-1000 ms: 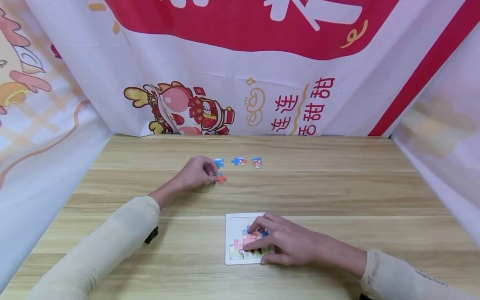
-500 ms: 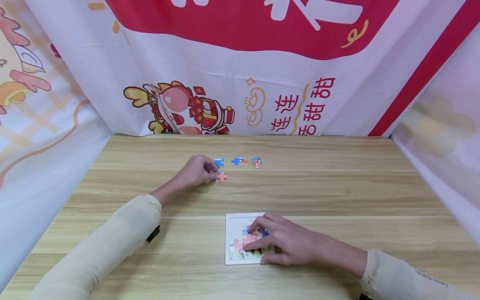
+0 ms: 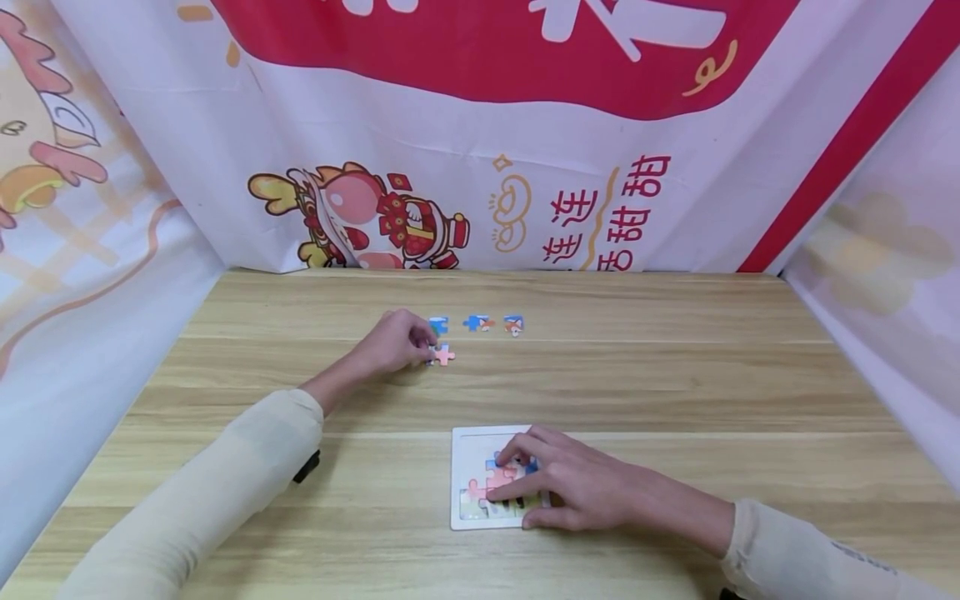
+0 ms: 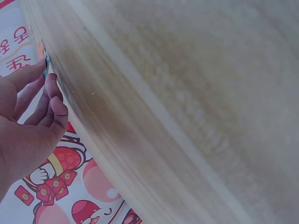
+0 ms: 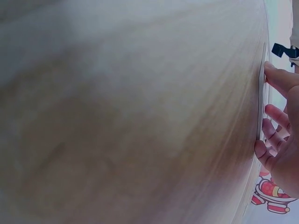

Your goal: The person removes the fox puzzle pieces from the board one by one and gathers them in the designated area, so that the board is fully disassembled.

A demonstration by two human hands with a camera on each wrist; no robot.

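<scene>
My left hand (image 3: 397, 340) pinches a pink jigsaw piece (image 3: 444, 355) between thumb and fingertips, low over the far left part of the table. In the left wrist view, only a thin bluish edge of the jigsaw piece (image 4: 46, 67) shows between the fingers. My right hand (image 3: 573, 479) rests spread over the white puzzle tray (image 3: 467, 442), its fingertips on joined pieces (image 3: 498, 478) of pink, blue and green. It covers the tray's right side. Seen from the right wrist, the hand (image 5: 282, 130) touches the tray's edge (image 5: 260, 102).
Beyond the left fingers lie loose jigsaw pieces: a blue one (image 3: 438, 324), a blue one with orange (image 3: 478, 322), and one with a fox-like picture (image 3: 513, 324). A printed cloth (image 3: 480, 192) hangs behind the wooden table (image 3: 675, 358).
The pink piece in my left fingers has tilted and risen slightly, and its face looks lighter. My right hand and the tray have stayed put.
</scene>
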